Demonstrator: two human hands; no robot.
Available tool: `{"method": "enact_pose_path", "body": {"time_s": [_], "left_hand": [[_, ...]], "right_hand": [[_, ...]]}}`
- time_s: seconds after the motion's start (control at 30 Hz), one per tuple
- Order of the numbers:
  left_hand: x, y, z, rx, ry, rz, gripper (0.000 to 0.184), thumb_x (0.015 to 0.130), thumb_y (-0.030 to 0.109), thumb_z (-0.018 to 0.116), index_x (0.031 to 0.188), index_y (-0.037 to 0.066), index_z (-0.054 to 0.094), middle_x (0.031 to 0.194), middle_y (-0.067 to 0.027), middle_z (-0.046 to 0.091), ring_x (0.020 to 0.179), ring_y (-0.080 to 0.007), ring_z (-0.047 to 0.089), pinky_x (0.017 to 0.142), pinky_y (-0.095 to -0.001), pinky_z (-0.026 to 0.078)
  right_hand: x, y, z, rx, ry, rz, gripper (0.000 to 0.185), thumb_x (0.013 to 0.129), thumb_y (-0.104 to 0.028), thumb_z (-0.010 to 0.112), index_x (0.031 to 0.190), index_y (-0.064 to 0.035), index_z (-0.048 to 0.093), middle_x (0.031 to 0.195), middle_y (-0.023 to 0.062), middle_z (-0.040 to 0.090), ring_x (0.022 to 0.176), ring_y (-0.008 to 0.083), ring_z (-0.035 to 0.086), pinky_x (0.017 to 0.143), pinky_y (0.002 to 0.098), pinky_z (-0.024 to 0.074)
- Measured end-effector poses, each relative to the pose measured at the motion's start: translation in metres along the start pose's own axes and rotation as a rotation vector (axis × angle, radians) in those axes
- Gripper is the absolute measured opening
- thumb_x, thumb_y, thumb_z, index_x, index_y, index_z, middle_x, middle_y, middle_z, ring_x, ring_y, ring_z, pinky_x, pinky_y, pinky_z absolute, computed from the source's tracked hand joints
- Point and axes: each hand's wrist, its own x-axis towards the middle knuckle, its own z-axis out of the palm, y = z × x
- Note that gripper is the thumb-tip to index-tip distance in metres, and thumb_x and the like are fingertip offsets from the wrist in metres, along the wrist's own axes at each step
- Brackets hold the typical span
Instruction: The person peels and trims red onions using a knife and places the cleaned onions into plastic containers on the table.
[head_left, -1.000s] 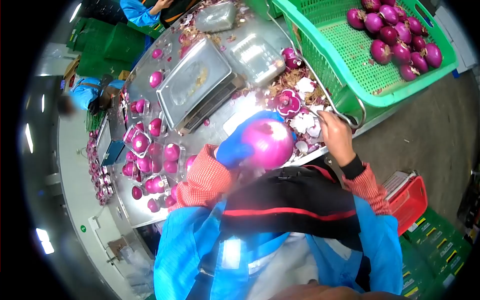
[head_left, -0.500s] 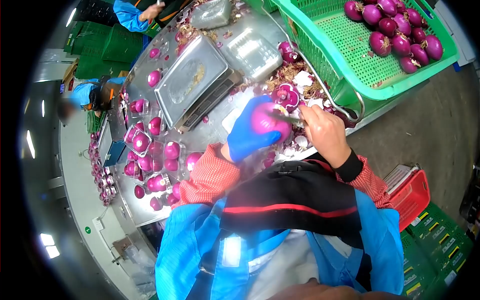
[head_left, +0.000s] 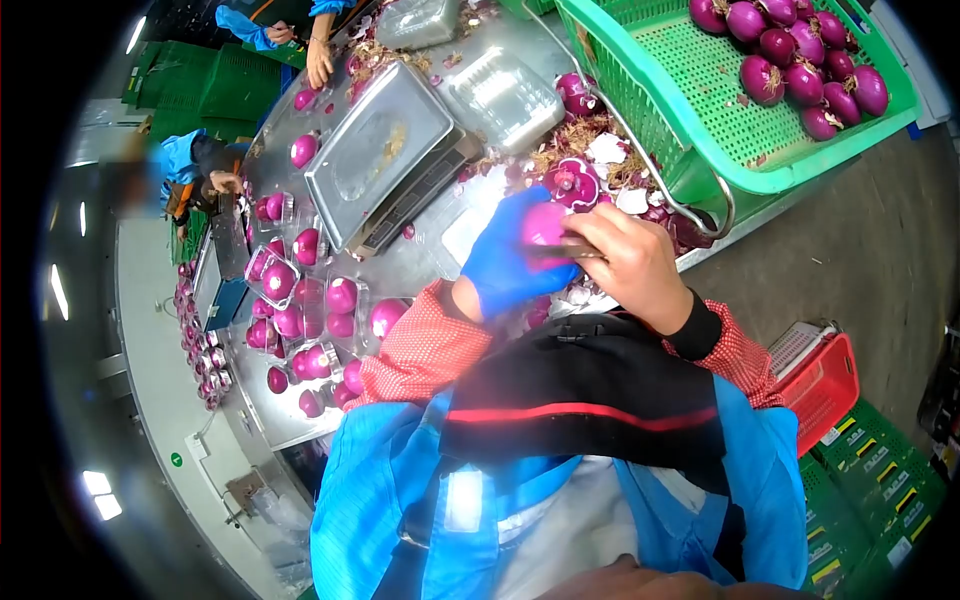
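Observation:
A blue glove covers my left hand (head_left: 507,262), whose fingers are wrapped round a purple onion (head_left: 543,226). My bare right hand (head_left: 637,262) grips a knife (head_left: 565,251), its blade lying against the onion's near side. Both hands are close together over the front edge of the metal table. Just beyond them another onion (head_left: 573,184) rests among peelings (head_left: 607,150) and dry roots. The knife's handle is mostly hidden in my right fingers.
A green basket (head_left: 690,150) of onions stands at the right, its metal handle hanging near my right hand. Beyond my left hand are a scale (head_left: 385,150) and plastic trays (head_left: 505,98). Packed onions (head_left: 286,320) sit left on the table (head_left: 425,262). Co-workers' hands (head_left: 319,62) show across it.
The knife, first held away from the onion, has come against it. My left hand has turned the onion and now covers more of it. A co-worker's hand has reached onto the table.

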Motion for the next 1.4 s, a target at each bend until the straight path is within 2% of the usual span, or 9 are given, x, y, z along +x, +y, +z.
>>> {"method": "enact_pose_path", "body": {"time_s": [0.3,0.43,0.5,0.6,0.67,0.8,0.9,1.0,1.4], "left_hand": [[-0.002,0.009,-0.006,-0.231,-0.02,-0.217,0.081,0.075,0.025,0.083,0.141,0.005,0.04,0.127,-0.0099,0.054,0.113,-0.0192,0.056,0.096,-0.0357,0.049],[0.0,-0.002,-0.006,-0.936,-0.056,-0.543,0.076,0.087,0.047,0.068,0.144,0.006,0.038,0.128,-0.0105,0.056,0.11,-0.0203,0.059,0.091,-0.0381,0.053],[-0.001,-0.026,-0.003,-1.278,-0.327,-0.495,0.08,0.091,0.058,0.053,0.149,0.009,0.028,0.138,-0.015,0.049,0.118,-0.0277,0.056,0.095,-0.0432,0.052],[0.006,0.012,0.0,-0.992,-0.327,-0.377,0.088,0.087,0.041,0.067,0.153,0.01,0.019,0.145,-0.0146,0.042,0.131,-0.0289,0.047,0.105,-0.0427,0.044],[0.003,0.007,0.023,-0.625,-0.001,-0.035,0.094,0.079,0.026,0.079,0.151,0.004,0.022,0.143,-0.0143,0.043,0.133,-0.0267,0.044,0.108,-0.0392,0.041],[0.007,-0.011,0.022,-0.697,0.04,-0.068,0.098,0.072,0.016,0.083,0.149,0.003,0.023,0.143,-0.0145,0.04,0.133,-0.0277,0.043,0.108,-0.0399,0.039],[0.003,-0.012,0.016,-0.771,0.036,-0.156,0.09,0.073,0.015,0.081,0.146,0.004,0.029,0.14,-0.014,0.043,0.131,-0.0267,0.045,0.108,-0.0397,0.04],[0.002,-0.004,0.006,-0.71,-0.047,-0.176,0.086,0.075,0.014,0.08,0.146,0.004,0.032,0.138,-0.0133,0.046,0.129,-0.0257,0.046,0.107,-0.0398,0.04],[-0.004,0.021,-0.013,-0.596,-0.214,-0.213,0.088,0.072,0.019,0.083,0.145,0.004,0.036,0.14,-0.01,0.046,0.13,-0.0228,0.045,0.109,-0.0374,0.035]], "right_hand": [[-0.027,0.058,0.013,-0.323,-0.12,0.451,0.027,0.085,-0.025,0.068,0.095,-0.0053,0.053,0.081,0.015,0.064,0.07,0.0325,0.066,0.058,0.042,0.0512],[-0.035,0.051,0.018,0.326,0.017,0.362,0.048,0.093,-0.038,0.064,0.12,-0.0001,0.052,0.085,0.015,0.063,0.066,0.0218,0.064,0.058,0.032,0.0486],[-0.037,0.043,0.013,0.764,-0.114,0.612,0.048,0.096,-0.038,0.059,0.125,-0.0004,0.05,0.086,0.0118,0.062,0.061,0.0161,0.058,0.055,0.0285,0.0459],[-0.027,0.021,0.001,1.226,-0.087,0.848,0.037,0.105,-0.036,0.043,0.119,-0.0027,0.051,0.071,0.0035,0.05,0.051,0.0092,0.043,0.048,0.0231,0.0341],[-0.032,0.028,0.011,1.434,-0.092,0.951,0.039,0.105,-0.039,0.04,0.114,-0.0032,0.052,0.069,0.0057,0.052,0.048,0.0108,0.044,0.046,0.0242,0.0354],[-0.036,0.041,0.023,1.041,-0.19,0.882,0.035,0.104,-0.036,0.044,0.098,-0.0039,0.058,0.068,0.0091,0.058,0.049,0.0148,0.05,0.048,0.0286,0.0405],[-0.025,0.023,0.006,0.053,0.152,0.267,0.019,0.091,-0.023,0.064,0.098,-0.0062,0.061,0.07,0.0062,0.057,0.058,0.0188,0.061,0.052,0.0304,0.0471],[-0.017,0.01,-0.017,-0.276,-0.021,0.008,0.026,0.076,-0.01,0.069,0.102,-0.0083,0.063,0.078,0.0078,0.057,0.062,0.0219,0.062,0.056,0.0326,0.0493],[-0.025,0.034,-0.007,-0.339,-0.085,-0.009,0.031,0.076,-0.006,0.067,0.107,-0.0066,0.061,0.081,0.0073,0.058,0.062,0.0212,0.062,0.054,0.0336,0.049]]}}
